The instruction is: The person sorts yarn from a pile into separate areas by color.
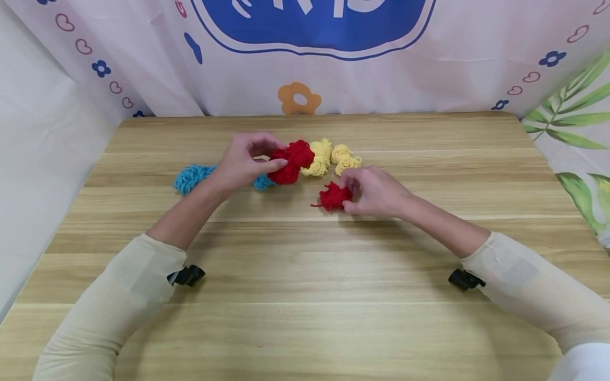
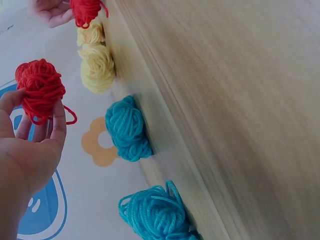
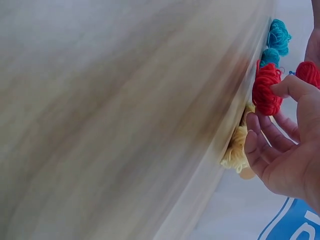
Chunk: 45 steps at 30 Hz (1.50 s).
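My left hand (image 1: 244,163) pinches a bundle of red yarn (image 1: 294,160) between thumb and fingers. The left wrist view shows this bundle (image 2: 41,90) held up off the table with a loose strand hanging. My right hand (image 1: 381,193) has its thumb and fingertips on a second red yarn bundle (image 1: 333,198), gripping it at its right side. That bundle (image 3: 267,90) is low at the tabletop; whether it touches the wood I cannot tell. Behind the hands lie two yellow yarn bundles (image 1: 320,157). Blue yarn (image 1: 190,178) lies to the left, partly hidden by my left arm.
The wooden table (image 1: 305,275) stretches in front of both hands. A second blue bundle (image 2: 127,129) is beside the yellow ones. A printed white cloth (image 1: 248,84) hangs behind the table's far edge. Small black devices (image 1: 187,275) sit on both wrists.
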Motion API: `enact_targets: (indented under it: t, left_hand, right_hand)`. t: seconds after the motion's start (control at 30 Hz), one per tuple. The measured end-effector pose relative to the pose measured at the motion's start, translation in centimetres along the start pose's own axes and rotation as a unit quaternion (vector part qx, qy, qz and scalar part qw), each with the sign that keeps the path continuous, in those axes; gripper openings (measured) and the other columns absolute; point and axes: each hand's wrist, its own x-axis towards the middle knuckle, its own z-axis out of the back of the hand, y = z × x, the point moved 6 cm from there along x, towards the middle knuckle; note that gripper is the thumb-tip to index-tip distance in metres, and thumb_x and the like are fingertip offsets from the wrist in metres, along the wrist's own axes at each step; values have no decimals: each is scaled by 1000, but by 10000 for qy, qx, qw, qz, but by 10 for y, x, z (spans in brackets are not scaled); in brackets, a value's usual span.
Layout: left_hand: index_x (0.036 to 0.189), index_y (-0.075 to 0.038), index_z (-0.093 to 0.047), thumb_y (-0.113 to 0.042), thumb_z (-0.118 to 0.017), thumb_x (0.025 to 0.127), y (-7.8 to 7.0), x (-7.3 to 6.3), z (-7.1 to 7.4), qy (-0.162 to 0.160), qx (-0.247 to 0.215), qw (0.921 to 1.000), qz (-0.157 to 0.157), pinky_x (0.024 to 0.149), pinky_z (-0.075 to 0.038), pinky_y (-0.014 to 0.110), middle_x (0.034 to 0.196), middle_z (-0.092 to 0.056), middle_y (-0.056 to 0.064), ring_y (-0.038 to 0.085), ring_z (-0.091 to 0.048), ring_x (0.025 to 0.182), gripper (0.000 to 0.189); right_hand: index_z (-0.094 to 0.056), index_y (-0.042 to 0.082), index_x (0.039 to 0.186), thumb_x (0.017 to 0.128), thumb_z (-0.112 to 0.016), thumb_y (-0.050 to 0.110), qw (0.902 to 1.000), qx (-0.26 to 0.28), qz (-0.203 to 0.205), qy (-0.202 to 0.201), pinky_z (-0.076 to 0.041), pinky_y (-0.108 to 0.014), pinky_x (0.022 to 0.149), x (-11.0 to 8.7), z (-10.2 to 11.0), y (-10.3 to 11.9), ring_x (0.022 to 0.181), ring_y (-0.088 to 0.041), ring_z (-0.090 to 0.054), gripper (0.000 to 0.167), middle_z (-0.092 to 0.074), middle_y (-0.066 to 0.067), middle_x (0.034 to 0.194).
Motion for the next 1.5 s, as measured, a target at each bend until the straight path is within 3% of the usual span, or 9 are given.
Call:
enact_targets:
  t: [0.37, 0.67, 1.0, 1.5]
  left_hand:
    - [117, 5, -70, 0, -75, 93, 2, -3, -10, 203, -43, 9997, 163, 82, -59, 23, 114, -69, 16, 22, -66, 102, 25]
    - [117, 7, -69, 0, -75, 94, 3, -2, -19, 393, 49, 9992, 68, 79, -58, 24, 112, -70, 18, 23, -65, 100, 25]
    - [118, 7, -69, 1, -74, 93, 4, 2, -30, 614, 167, 9979, 148, 80, -58, 23, 116, -69, 21, 26, -66, 102, 27]
    - [122, 2, -69, -6, -76, 94, 6, 8, -49, 948, 507, 9934, 403, 91, -58, 34, 121, -68, 16, 27, -64, 108, 30]
  right_hand:
    - [-66, 5, 105, 81, -75, 7, 9996, 208, 8, -185, -52, -36, 80, -8, 13, -7, 88, -23, -64, 26, -70, -6, 93]
    - [-65, 2, 106, 83, -73, 2, 9979, 522, 73, -380, -54, -37, 77, -13, 21, -13, 88, -25, -65, 23, -70, -9, 94]
    - [-65, 0, 105, 82, -72, -2, 9952, 650, 167, -718, -54, -23, 66, -17, 30, -25, 87, -23, -66, 24, -71, -11, 96]
    - [-67, -1, 106, 86, -72, 0, 9924, 721, 145, -983, -52, -18, 64, -28, 45, -36, 87, -24, -66, 21, -72, -13, 95]
